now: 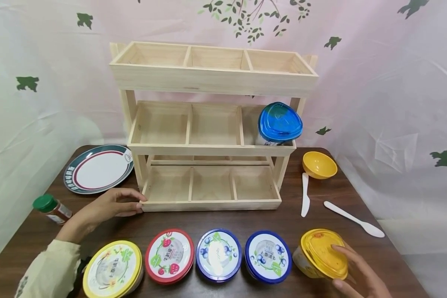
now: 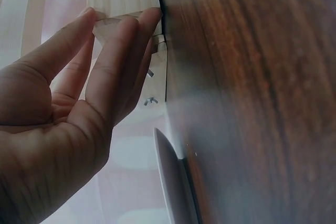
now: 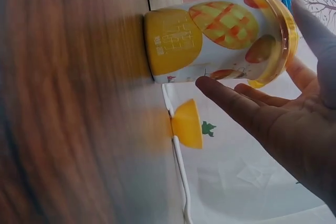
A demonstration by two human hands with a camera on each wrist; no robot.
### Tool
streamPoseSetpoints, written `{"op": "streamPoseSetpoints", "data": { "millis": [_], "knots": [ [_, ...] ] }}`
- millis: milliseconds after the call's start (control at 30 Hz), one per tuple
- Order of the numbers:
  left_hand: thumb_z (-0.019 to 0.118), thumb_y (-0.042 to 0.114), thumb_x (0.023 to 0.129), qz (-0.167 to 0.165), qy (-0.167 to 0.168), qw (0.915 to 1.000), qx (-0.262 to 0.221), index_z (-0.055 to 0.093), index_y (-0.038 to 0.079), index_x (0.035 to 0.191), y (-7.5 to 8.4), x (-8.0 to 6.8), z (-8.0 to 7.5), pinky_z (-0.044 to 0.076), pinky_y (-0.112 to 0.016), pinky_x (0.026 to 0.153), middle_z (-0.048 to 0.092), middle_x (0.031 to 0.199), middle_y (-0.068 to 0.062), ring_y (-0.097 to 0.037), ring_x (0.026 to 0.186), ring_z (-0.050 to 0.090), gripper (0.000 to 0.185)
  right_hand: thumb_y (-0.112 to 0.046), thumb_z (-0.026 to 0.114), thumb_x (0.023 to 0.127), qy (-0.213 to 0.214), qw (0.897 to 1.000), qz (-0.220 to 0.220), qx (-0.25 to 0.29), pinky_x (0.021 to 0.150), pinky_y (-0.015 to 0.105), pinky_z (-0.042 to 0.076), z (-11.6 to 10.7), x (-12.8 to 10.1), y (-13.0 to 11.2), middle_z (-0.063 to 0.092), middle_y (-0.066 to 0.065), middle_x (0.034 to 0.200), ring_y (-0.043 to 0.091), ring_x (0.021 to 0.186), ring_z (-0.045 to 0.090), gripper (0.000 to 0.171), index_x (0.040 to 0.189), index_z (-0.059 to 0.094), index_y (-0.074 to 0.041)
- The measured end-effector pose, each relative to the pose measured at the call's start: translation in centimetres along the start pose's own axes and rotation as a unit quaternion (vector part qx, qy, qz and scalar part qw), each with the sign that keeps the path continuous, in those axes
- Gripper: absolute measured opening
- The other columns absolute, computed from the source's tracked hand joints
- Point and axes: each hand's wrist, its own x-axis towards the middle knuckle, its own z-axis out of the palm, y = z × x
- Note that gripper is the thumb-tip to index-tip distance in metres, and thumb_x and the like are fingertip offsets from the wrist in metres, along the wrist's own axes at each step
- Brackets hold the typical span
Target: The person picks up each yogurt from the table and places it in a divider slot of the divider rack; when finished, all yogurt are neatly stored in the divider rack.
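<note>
My right hand [image 1: 338, 265] reaches round a yellow mango cup [image 1: 319, 253] at the right end of a row of cups on the table's near side. Its fingers lie fairly straight on the yellow lid, and the thumb is by the cup's side. In the right wrist view the right hand [image 3: 251, 45] spans the mango cup [image 3: 210, 40] from lid to side. My left hand [image 1: 137, 203] touches the lower left corner of a three-tier wooden rack [image 1: 208, 205] with straight fingertips [image 2: 149, 17]. A blue-lidded cup [image 1: 279, 123] sits in the middle tier's right compartment.
The row also holds a yellow-lidded cup [image 1: 113, 269], a red strawberry cup [image 1: 169, 255] and two blue-lidded cups [image 1: 218, 254]. A plate [image 1: 98, 167] and a green-capped jar [image 1: 52, 208] lie left. A yellow bowl [image 1: 319, 164], white knife [image 1: 305, 194] and white spoon [image 1: 354, 219] lie right.
</note>
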Motion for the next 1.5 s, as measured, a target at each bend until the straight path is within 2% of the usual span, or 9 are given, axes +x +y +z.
{"op": "streamPoseSetpoints", "data": {
  "millis": [200, 467, 633, 767, 900, 1033, 1133, 1267, 1500],
  "knots": [
    [0.065, 0.003, 0.109, 0.01, -0.009, 0.9999, -0.002, 0.066, -0.012, 0.131, -0.3, 0.0, -0.1, 0.062, -0.031, 0.093, 0.065, 0.12, -0.016, -0.015, 0.103, 0.07, 0.027, 0.035, 0.063, 0.085, 0.024, 1.0, 0.006, -0.006, 0.092, 0.012, 0.054, 0.6, 0.2, -0.8, 0.054, -0.013, 0.152, -0.009, 0.131, 0.053, 0.075, 0.153, 0.047, 0.007],
    [0.065, 0.004, 0.109, 0.001, -0.008, 1.0, -0.001, 0.067, -0.01, 0.131, -0.1, 0.1, -0.2, 0.062, -0.033, 0.093, 0.065, 0.121, -0.017, -0.017, 0.105, 0.07, 0.027, 0.037, 0.059, 0.085, 0.054, 0.999, -0.004, -0.007, 0.094, 0.01, 0.052, 0.6, 0.3, -1.5, 0.056, -0.012, 0.151, -0.008, 0.131, 0.055, 0.073, 0.152, 0.048, 0.009],
    [0.065, 0.006, 0.109, 0.005, -0.012, 0.9999, 0.008, 0.067, -0.01, 0.132, 0.0, 0.1, -0.3, 0.063, -0.032, 0.09, 0.066, 0.121, -0.016, -0.015, 0.104, 0.07, 0.028, 0.043, 0.052, 0.081, 0.092, 0.994, -0.038, 0.04, 0.095, 0.011, 0.052, 0.1, 0.4, -2.0, 0.06, -0.006, 0.15, -0.001, 0.127, 0.061, 0.075, 0.151, 0.046, 0.015],
    [0.065, 0.007, 0.11, 0.011, -0.014, 0.9997, 0.017, 0.067, -0.009, 0.132, 0.1, 0.0, -0.3, 0.063, -0.031, 0.087, 0.067, 0.118, -0.015, -0.013, 0.103, 0.069, 0.027, 0.04, 0.051, 0.085, 0.114, 0.992, -0.026, 0.056, 0.092, 0.012, 0.054, -0.6, 0.7, -2.6, 0.061, -0.004, 0.149, 0.001, 0.122, 0.064, 0.072, 0.152, 0.046, 0.014],
    [0.064, 0.006, 0.11, 0.016, -0.016, 0.9996, 0.016, 0.067, -0.01, 0.132, 0.0, 0.1, -0.3, 0.062, -0.029, 0.088, 0.068, 0.118, -0.015, -0.013, 0.103, 0.07, 0.027, 0.038, 0.049, 0.089, 0.079, 0.994, -0.021, 0.07, 0.09, 0.012, 0.054, -1.8, 1.2, -3.1, 0.056, -0.002, 0.151, 0.002, 0.121, 0.062, 0.074, 0.157, 0.042, 0.01],
    [0.064, 0.006, 0.11, 0.013, -0.014, 0.9996, 0.019, 0.067, -0.01, 0.132, -0.1, 0.1, -0.4, 0.062, -0.029, 0.088, 0.068, 0.117, -0.015, -0.013, 0.102, 0.07, 0.028, 0.041, 0.043, 0.088, 0.036, 0.989, -0.078, 0.119, 0.091, 0.015, 0.054, -3.2, 2.2, -3.2, 0.054, 0.003, 0.153, 0.006, 0.122, 0.062, 0.075, 0.158, 0.036, 0.014],
    [0.064, 0.006, 0.11, 0.008, -0.014, 0.9996, 0.021, 0.067, -0.01, 0.132, 0.0, 0.1, -0.4, 0.062, -0.029, 0.088, 0.068, 0.117, -0.015, -0.013, 0.102, 0.069, 0.027, 0.042, 0.041, 0.086, 0.045, 0.986, -0.099, 0.13, 0.093, 0.014, 0.053, -3.6, 2.9, -3.7, 0.058, 0.005, 0.153, 0.008, 0.123, 0.063, 0.075, 0.156, 0.037, 0.016],
    [0.064, 0.006, 0.11, 0.008, -0.016, 0.9996, 0.024, 0.067, -0.01, 0.132, 0.1, 0.1, -0.4, 0.062, -0.03, 0.088, 0.068, 0.118, -0.015, -0.013, 0.102, 0.07, 0.027, 0.043, 0.039, 0.083, 0.055, 0.987, -0.099, 0.118, 0.1, 0.012, 0.05, -4.0, 3.6, -4.7, 0.059, 0.005, 0.154, 0.008, 0.128, 0.062, 0.078, 0.156, 0.037, 0.017],
    [0.065, 0.008, 0.11, 0.007, -0.016, 0.9995, 0.025, 0.067, -0.009, 0.132, 0.2, 0.0, -0.3, 0.062, -0.03, 0.087, 0.07, 0.115, -0.014, -0.013, 0.102, 0.07, 0.029, 0.037, 0.053, 0.088, 0.106, 0.993, -0.035, -0.05, 0.094, 0.005, 0.047, -4.6, 5.0, -7.9, 0.054, -0.005, 0.155, -0.002, 0.129, 0.057, 0.079, 0.159, 0.045, 0.005]
  ]
}}
